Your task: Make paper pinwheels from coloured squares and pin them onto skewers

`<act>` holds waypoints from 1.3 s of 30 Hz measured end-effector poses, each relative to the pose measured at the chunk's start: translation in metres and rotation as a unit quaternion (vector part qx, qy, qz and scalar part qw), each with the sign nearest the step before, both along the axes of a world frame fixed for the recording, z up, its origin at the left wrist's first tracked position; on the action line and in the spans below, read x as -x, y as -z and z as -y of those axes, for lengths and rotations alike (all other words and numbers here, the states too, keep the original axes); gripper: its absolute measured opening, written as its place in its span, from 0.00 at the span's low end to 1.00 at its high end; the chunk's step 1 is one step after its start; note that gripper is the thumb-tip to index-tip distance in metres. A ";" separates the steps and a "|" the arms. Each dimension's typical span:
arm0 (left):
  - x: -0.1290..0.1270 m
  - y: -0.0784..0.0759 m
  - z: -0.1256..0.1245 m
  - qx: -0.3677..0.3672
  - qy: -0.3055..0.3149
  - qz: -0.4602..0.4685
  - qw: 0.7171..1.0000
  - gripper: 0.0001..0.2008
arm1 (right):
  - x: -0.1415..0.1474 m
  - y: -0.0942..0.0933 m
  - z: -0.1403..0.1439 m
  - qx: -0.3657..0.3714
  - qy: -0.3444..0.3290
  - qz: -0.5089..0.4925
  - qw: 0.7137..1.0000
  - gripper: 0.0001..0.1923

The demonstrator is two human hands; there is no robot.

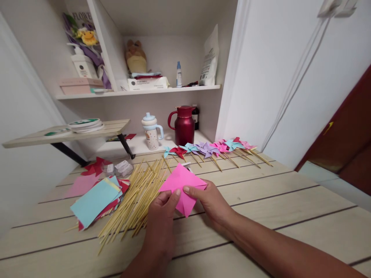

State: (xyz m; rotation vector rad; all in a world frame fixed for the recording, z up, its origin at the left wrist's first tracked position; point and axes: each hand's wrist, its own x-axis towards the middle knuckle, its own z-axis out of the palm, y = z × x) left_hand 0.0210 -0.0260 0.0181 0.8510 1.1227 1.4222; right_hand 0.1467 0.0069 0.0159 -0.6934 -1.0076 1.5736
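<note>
A folded pink paper [180,182] is held over the wooden table [261,200] by both hands. My left hand [161,216] pinches its lower left edge with thumb and fingers. Its right side is gripped by my right hand [209,202], thumb lying on top. Just left of the hands lies a loose heap of bamboo sticks [136,197]. Further left is a stack of coloured paper squares [97,200], light blue on top.
A row of finished paper pinwheels [208,148] on sticks lies at the table's far edge. Behind it stand a red jug [184,125] and a white sippy cup [151,133]. Shelves above hold bottles and boxes. A small raised board [66,133] with tape rolls sits at the left.
</note>
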 end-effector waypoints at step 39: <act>0.011 -0.005 -0.001 0.002 -0.007 0.074 0.997 0.12 | -0.008 0.000 0.006 -0.248 0.089 0.330 0.906 0.05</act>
